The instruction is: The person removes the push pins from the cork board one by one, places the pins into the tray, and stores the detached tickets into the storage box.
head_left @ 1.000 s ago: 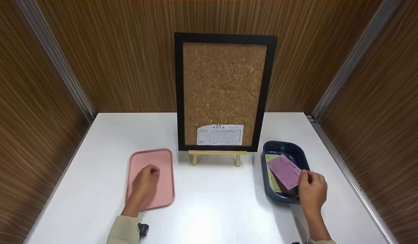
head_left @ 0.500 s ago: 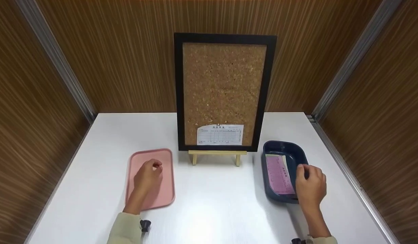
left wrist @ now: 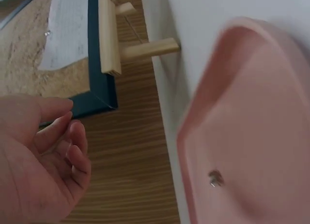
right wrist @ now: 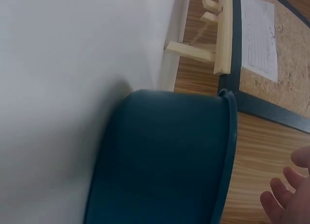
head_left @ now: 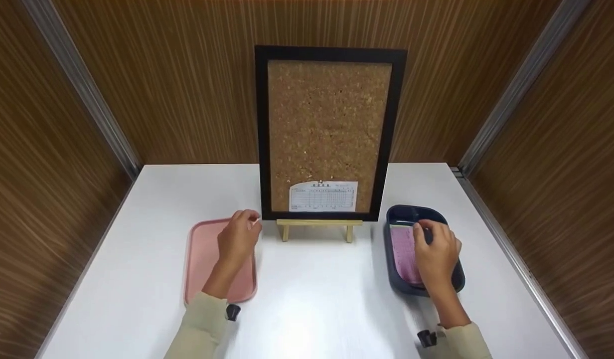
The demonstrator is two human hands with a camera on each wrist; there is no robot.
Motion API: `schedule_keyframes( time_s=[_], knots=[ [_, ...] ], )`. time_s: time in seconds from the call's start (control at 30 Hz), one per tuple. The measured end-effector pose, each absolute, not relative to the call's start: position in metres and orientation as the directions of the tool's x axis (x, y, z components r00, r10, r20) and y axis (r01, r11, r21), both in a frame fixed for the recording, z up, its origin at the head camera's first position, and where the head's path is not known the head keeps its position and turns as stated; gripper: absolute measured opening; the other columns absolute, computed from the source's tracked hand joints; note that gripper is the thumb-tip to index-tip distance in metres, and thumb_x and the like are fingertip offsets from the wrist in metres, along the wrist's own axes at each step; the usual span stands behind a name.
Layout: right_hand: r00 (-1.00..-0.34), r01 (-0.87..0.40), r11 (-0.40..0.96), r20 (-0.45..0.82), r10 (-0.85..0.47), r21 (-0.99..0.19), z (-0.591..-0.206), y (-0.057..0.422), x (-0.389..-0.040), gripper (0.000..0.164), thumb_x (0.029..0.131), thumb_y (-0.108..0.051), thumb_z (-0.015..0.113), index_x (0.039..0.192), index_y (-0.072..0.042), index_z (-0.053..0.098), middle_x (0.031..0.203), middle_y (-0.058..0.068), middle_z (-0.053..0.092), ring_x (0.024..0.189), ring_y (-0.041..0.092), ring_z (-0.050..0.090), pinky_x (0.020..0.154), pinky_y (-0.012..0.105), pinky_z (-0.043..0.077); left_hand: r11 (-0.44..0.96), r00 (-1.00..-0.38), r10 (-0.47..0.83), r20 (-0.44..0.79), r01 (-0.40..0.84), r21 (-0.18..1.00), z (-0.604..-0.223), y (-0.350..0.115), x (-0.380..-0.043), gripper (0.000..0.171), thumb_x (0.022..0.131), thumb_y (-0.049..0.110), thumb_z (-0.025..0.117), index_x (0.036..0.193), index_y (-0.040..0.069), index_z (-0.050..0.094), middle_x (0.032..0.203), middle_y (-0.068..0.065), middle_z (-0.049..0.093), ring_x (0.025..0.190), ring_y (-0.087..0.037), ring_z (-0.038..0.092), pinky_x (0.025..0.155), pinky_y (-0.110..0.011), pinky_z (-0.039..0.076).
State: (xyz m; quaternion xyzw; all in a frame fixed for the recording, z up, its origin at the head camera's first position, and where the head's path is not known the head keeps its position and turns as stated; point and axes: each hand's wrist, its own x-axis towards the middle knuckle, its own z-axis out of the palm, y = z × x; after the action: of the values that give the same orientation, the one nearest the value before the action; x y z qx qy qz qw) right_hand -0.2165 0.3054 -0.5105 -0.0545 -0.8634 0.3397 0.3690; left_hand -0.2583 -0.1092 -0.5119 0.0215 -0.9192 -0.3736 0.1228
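As seen from above, left hand [head_left: 238, 239] over the far right part of a pink tray [head_left: 202, 259] at left, thumb close to curled fingers; hard to tell whether pinching anything small. Right hand [head_left: 439, 252] over a dark blue bin [head_left: 402, 213] at right, with loosely bent fingers, gripping nothing, near a pink slip [head_left: 403, 254] inside. White form [head_left: 323, 197] low on far cork board [head_left: 327, 119].

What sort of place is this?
It looks like a small booth or work station, though I can't be sure. Wood-grain panels stand on three sides around a white table, and a framed corkboard stands near the back.
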Motion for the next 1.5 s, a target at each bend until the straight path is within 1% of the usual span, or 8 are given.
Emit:
schedule_keyframes(
  time_s=[0.33, 0.47, 0.7, 0.83, 1.0, 1.13, 1.3, 1.5],
  knots=[
    [-0.700, -0.285, 0.771, 0.673, 0.239, -0.570, -0.500, 0.279, -0.235, 0.018, 0.093, -0.015, 0.072, 0.105, -0.002, 0.071, 0.103, 0.015, 0.070, 0.102, 0.034, 0.060, 0.097, 0.050, 0.032, 0.735, -0.918, -0.049, 0.395, 0.235, 0.637, -0.497, -0.062, -0.269, 0.015, 0.098, 0.028, 0.067, 0.108, 0.018, 0.070, 0.108, 0.001, 0.066, 0.097, -0.018, 0.068, 0.081, -0.043, 0.049],
    [-0.705, -0.320, 0.760, 0.678, 0.209, -0.566, -0.496, 0.267, -0.242, 0.017, 0.092, -0.015, 0.073, 0.105, -0.003, 0.071, 0.103, 0.015, 0.069, 0.100, 0.033, 0.060, 0.095, 0.047, 0.033, 0.742, -0.900, -0.029, 0.435, 0.272, 0.613, -0.494, -0.047, -0.276, 0.015, 0.097, 0.028, 0.068, 0.109, 0.018, 0.070, 0.108, 0.003, 0.067, 0.097, -0.015, 0.069, 0.077, -0.040, 0.049],
    [-0.727, -0.345, 0.749, 0.666, 0.168, -0.566, -0.491, 0.249, -0.252, 0.020, 0.093, -0.015, 0.072, 0.108, -0.003, 0.070, 0.106, 0.014, 0.069, 0.101, 0.032, 0.060, 0.091, 0.044, 0.035, 0.778, -0.871, 0.010, 0.491, 0.315, 0.543, -0.489, -0.029, -0.286, 0.016, 0.098, 0.028, 0.066, 0.110, 0.018, 0.070, 0.106, 0.002, 0.068, 0.085, -0.016, 0.067, 0.069, -0.037, 0.050],
    [-0.726, -0.367, 0.745, 0.673, 0.145, -0.557, -0.489, 0.242, -0.259, 0.020, 0.093, -0.014, 0.072, 0.109, -0.002, 0.070, 0.106, 0.015, 0.069, 0.101, 0.033, 0.062, 0.091, 0.045, 0.038, 0.794, -0.852, 0.028, 0.523, 0.337, 0.507, -0.489, -0.020, -0.292, 0.015, 0.097, 0.027, 0.068, 0.109, 0.018, 0.070, 0.107, 0.002, 0.068, 0.085, -0.018, 0.070, 0.067, -0.037, 0.050],
    [-0.733, -0.385, 0.723, 0.666, 0.138, -0.573, -0.488, 0.234, -0.268, 0.019, 0.093, -0.011, 0.071, 0.110, -0.001, 0.069, 0.108, 0.016, 0.067, 0.099, 0.031, 0.061, 0.089, 0.043, 0.046, 0.800, -0.820, 0.031, 0.571, 0.363, 0.478, -0.486, -0.011, -0.299, 0.013, 0.096, 0.027, 0.069, 0.107, 0.019, 0.070, 0.106, 0.003, 0.067, 0.073, -0.018, 0.067, 0.059, -0.036, 0.048],
    [-0.735, -0.406, 0.707, 0.667, 0.124, -0.579, -0.490, 0.227, -0.277, 0.018, 0.094, -0.008, 0.070, 0.110, 0.000, 0.067, 0.106, 0.015, 0.064, 0.096, 0.027, 0.061, 0.084, 0.041, 0.051, 0.802, -0.801, 0.033, 0.597, 0.378, 0.462, -0.485, -0.005, -0.305, 0.012, 0.096, 0.026, 0.069, 0.106, 0.019, 0.070, 0.105, 0.003, 0.067, 0.069, -0.018, 0.066, 0.056, -0.035, 0.048],
    [-0.752, -0.406, 0.701, 0.650, 0.107, -0.586, -0.491, 0.220, -0.288, 0.015, 0.095, -0.008, 0.069, 0.110, -0.004, 0.067, 0.106, 0.011, 0.063, 0.095, 0.023, 0.060, 0.084, 0.038, 0.052, 0.790, -0.810, 0.036, 0.585, 0.382, 0.481, -0.486, 0.002, -0.312, 0.013, 0.097, 0.026, 0.068, 0.107, 0.018, 0.070, 0.106, 0.002, 0.067, 0.070, -0.018, 0.065, 0.058, -0.035, 0.048],
    [-0.770, -0.397, 0.699, 0.630, 0.100, -0.595, -0.493, 0.212, -0.302, 0.016, 0.095, -0.009, 0.070, 0.110, -0.005, 0.067, 0.109, 0.010, 0.063, 0.099, 0.023, 0.059, 0.086, 0.037, 0.049, 0.765, -0.824, 0.015, 0.567, 0.374, 0.524, -0.488, 0.008, -0.323, 0.014, 0.098, 0.028, 0.067, 0.108, 0.018, 0.070, 0.108, 0.002, 0.067, 0.082, -0.017, 0.069, 0.063, -0.035, 0.050]
  ],
)
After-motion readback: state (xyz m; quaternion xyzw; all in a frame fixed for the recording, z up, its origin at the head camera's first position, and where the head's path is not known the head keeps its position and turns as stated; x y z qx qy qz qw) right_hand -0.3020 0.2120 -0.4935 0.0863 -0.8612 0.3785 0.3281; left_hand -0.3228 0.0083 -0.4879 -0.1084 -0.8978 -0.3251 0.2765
